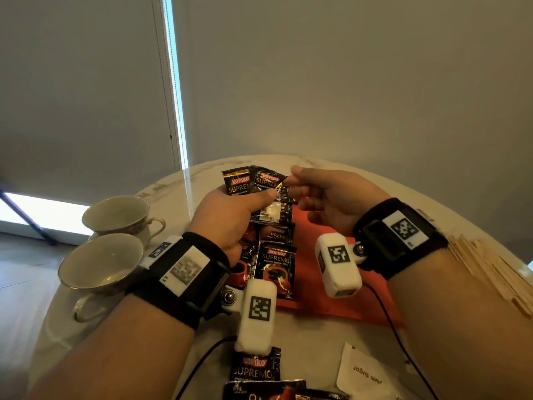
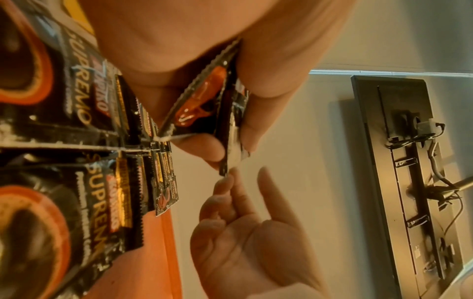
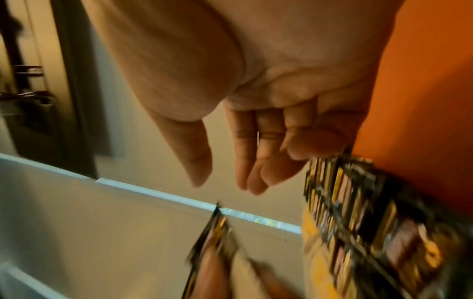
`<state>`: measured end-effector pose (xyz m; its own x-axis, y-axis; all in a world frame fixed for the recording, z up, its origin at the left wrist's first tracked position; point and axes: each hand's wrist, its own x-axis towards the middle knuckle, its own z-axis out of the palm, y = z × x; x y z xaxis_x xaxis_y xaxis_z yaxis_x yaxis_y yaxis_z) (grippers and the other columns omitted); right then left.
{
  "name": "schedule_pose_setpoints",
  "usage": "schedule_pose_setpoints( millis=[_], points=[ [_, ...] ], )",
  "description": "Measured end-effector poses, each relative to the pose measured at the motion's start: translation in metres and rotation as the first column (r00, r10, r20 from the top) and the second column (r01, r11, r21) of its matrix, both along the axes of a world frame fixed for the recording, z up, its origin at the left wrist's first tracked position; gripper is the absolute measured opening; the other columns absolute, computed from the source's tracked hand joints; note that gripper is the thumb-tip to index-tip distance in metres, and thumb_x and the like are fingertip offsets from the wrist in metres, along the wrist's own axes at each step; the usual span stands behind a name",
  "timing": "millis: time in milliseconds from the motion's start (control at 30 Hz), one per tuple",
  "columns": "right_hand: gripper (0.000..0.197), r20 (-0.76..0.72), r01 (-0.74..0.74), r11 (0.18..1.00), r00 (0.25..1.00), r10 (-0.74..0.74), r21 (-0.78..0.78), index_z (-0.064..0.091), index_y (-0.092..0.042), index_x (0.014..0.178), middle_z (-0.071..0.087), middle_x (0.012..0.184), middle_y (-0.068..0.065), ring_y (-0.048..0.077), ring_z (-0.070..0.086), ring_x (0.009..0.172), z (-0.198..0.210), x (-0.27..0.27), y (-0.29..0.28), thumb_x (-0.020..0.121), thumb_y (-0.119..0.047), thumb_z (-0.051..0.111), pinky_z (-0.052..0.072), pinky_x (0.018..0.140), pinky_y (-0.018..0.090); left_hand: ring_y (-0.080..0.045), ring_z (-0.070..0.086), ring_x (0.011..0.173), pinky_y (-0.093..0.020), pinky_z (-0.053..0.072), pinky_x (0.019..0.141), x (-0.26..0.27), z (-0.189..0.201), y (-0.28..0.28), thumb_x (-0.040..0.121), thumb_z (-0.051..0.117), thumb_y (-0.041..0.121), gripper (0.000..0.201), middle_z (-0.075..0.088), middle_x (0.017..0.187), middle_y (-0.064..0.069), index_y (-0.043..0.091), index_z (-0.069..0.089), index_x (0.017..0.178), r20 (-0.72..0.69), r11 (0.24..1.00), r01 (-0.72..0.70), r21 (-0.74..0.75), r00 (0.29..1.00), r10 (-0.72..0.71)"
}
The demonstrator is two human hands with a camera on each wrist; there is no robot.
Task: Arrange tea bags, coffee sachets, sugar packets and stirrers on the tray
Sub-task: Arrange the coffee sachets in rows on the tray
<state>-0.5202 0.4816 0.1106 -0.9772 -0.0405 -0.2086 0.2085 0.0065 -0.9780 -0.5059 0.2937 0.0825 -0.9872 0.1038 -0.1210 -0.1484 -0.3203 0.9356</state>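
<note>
Black Kopiko coffee sachets [image 1: 277, 264] lie in overlapping rows on the red tray [image 1: 331, 298]. My left hand [image 1: 259, 197] hovers over the tray's far end and pinches two fanned sachets [image 1: 268, 180] between thumb and fingers. In the left wrist view the held sachets [image 2: 204, 101] stand edge-on above the laid rows [image 2: 89, 202]. My right hand [image 1: 311, 186] is close to the right of them, fingers relaxed and holding nothing, its fingertips [image 2: 227, 182] almost at a sachet corner. The right wrist view is blurred but shows that hand [image 3: 222, 182] empty, beside the rows [image 3: 358, 222].
Two empty teacups [image 1: 115, 215] [image 1: 101, 261] stand left of the tray. A heap of wooden stirrers [image 1: 490, 269] lies at the right table edge. More loose sachets [image 1: 255, 368] and a white sugar packet [image 1: 366, 373] lie near me. Wrist cables trail across the table.
</note>
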Motion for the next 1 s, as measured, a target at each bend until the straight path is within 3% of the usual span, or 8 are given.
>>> schedule_pose_setpoints(
  millis=[167,333,533,633,700,833,900,1000],
  points=[
    [0.005,-0.159,0.007,1.000,0.987,-0.010,-0.021,0.069,-0.014,0.090,0.047,0.057,-0.002,0.009,0.035,0.046,-0.001,0.011,-0.016,0.094,-0.015,0.067,0.027,0.045,0.022,-0.026,0.077,0.075,-0.030,0.056,0.052,0.005,0.001,0.003,0.086,0.082,0.014,0.022,0.080,0.093,-0.010,0.011,0.073,0.106,-0.013,0.999,0.041,-0.006,0.999,-0.041],
    [0.017,-0.179,-0.039,0.950,0.984,-0.018,-0.309,0.065,-0.013,0.098,0.047,0.059,0.001,0.011,0.038,0.048,-0.003,0.011,-0.016,0.103,-0.011,0.049,0.031,0.045,0.022,-0.019,0.064,0.067,-0.026,0.041,0.044,-0.001,0.001,0.001,0.093,0.066,0.058,0.061,0.075,0.108,-0.015,0.006,0.071,0.124,0.054,0.978,0.159,0.138,0.984,-0.167],
    [0.020,-0.185,0.014,0.960,0.980,-0.068,-0.278,0.064,-0.011,0.088,0.060,0.085,0.012,0.024,0.055,0.074,-0.004,0.014,-0.016,0.096,-0.024,0.052,0.041,0.058,0.027,-0.008,0.054,0.059,-0.019,0.036,0.048,0.002,-0.001,0.004,0.090,0.070,0.013,0.005,0.073,0.077,-0.002,0.013,0.075,0.093,0.012,0.972,0.229,0.054,0.973,-0.230],
    [0.026,-0.180,0.005,0.955,0.982,-0.061,-0.297,0.065,-0.009,0.095,0.065,0.088,0.013,0.023,0.065,0.073,-0.004,0.016,-0.015,0.090,-0.034,0.067,0.052,0.064,0.031,-0.012,0.058,0.064,-0.020,0.043,0.048,0.001,-0.002,0.003,0.089,0.072,0.006,0.012,0.073,0.081,-0.007,0.012,0.071,0.100,0.036,0.978,0.195,0.079,0.979,-0.198],
    [0.035,-0.181,-0.043,0.942,0.983,-0.019,-0.333,0.065,-0.002,0.108,0.070,0.095,0.017,0.030,0.070,0.084,-0.001,0.016,-0.013,0.087,-0.029,0.073,0.059,0.079,0.041,-0.012,0.059,0.064,-0.021,0.045,0.048,0.000,-0.003,0.003,0.087,0.074,0.002,0.019,0.073,0.087,-0.009,0.009,0.071,0.105,0.026,0.983,0.175,0.052,0.984,-0.177],
    [0.052,-0.194,-0.093,0.957,0.980,0.040,-0.275,0.062,0.006,0.125,0.067,0.111,0.024,0.036,0.068,0.096,0.003,0.011,-0.006,0.083,-0.021,0.077,0.056,0.092,0.051,-0.014,0.060,0.065,-0.022,0.044,0.049,0.000,-0.005,0.005,0.086,0.075,0.000,0.018,0.072,0.086,-0.010,0.010,0.070,0.101,-0.025,0.997,0.078,-0.015,0.997,-0.079],
    [0.047,-0.218,-0.097,0.974,0.975,0.052,-0.203,0.068,0.002,0.118,0.072,0.101,0.017,0.028,0.070,0.086,0.003,0.009,-0.003,0.079,-0.021,0.080,0.057,0.085,0.044,-0.019,0.065,0.074,-0.024,0.045,0.052,-0.001,-0.006,0.005,0.087,0.076,0.003,0.015,0.077,0.090,-0.011,0.014,0.070,0.095,-0.037,0.999,0.036,-0.011,0.999,-0.036],
    [0.008,-0.291,-0.057,0.994,0.956,0.027,-0.096,0.072,-0.006,0.094,0.074,0.084,0.009,0.019,0.069,0.072,0.001,0.009,-0.005,0.085,-0.007,0.073,0.058,0.066,0.032,-0.024,0.069,0.086,-0.027,0.049,0.058,-0.002,-0.007,0.004,0.085,0.078,0.004,0.019,0.079,0.096,-0.009,0.017,0.070,0.097,-0.077,1.000,0.028,-0.009,0.997,-0.029]
  ],
)
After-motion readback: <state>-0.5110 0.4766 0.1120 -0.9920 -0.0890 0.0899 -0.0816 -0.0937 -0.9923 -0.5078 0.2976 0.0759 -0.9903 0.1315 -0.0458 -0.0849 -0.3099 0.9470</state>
